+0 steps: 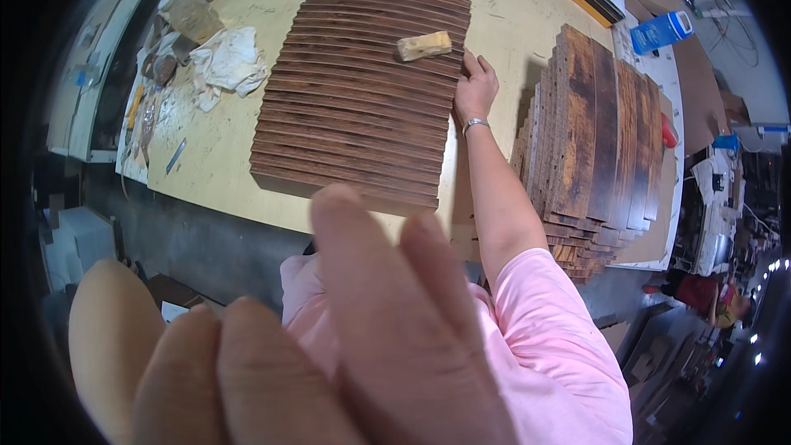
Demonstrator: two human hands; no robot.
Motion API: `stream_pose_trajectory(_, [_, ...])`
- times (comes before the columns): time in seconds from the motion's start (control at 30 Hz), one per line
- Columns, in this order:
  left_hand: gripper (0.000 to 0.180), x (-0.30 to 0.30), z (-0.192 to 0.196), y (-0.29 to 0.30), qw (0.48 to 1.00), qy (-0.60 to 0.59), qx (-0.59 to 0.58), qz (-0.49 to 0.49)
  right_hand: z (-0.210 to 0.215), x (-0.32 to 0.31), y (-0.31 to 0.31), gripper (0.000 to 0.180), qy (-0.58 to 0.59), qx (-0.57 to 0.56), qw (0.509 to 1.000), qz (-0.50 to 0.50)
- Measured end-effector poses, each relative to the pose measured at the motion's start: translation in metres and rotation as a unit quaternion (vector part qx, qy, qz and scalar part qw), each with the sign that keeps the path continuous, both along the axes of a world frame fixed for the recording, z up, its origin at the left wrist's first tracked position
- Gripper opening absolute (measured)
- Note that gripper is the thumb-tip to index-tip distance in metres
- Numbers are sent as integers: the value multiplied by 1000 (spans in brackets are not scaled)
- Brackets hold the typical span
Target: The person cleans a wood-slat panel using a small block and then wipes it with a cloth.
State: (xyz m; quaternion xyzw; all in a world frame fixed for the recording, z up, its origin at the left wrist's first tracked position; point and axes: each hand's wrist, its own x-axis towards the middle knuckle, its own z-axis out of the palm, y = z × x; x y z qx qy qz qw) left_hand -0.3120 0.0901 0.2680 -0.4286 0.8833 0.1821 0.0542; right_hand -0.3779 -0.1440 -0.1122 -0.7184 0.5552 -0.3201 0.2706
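Large and blurred, my left hand [354,330] is raised close in the lower foreground. Its fingers are partly spread, and I see nothing held in them. My right hand [475,92], with a metal band on the wrist, rests against the right side of a stack of dark brown wooden boards [354,107]. Its fingers are loosely bent, and the tips are partly hidden at the boards' edge. The boards lie in overlapping, ridged rows on the table. A worn yellowish block [424,45] sits on top of them, near my right hand.
The pale worktable [210,194] carries a crumpled white cloth [229,66], a clear bottle [191,16] and a small blade-like tool [175,156] at left. A second board stack [589,132] stands at right, near a blue container [659,31]. Another person [700,295] is far right.
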Motion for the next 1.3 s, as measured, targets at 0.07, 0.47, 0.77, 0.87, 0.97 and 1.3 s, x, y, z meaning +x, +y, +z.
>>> stream_pose_trajectory(0.07, [18, 0, 2, 5, 1000, 1, 0, 8, -1, 2, -2, 52, -4, -1, 1000, 5])
stream_pose_trajectory(0.47, [16, -1, 0, 13, 1000, 20, -2, 15, -7, -3, -6, 50, -7, -7, 1000, 7])
stream_pose_trajectory(0.77, [14, 2, 3, 17, 1000, 22, -1, 21, -19, -3, -12, 41, 12, -38, 999, 7])
stream_pose_trajectory(0.87, [13, 3, 1, 17, 999, 28, 1, 21, -24, -5, -16, 38, 16, -46, 999, 6])
stream_pose_trajectory(0.97, [13, 4, 2, 22, 999, 29, -2, 29, -27, -2, -16, 40, 13, -54, 998, 8])
stream_pose_trajectory(1.3, [11, -1, 4, 28, 999, 30, -7, 42, -43, 1, -21, 48, 9, -94, 995, 16])
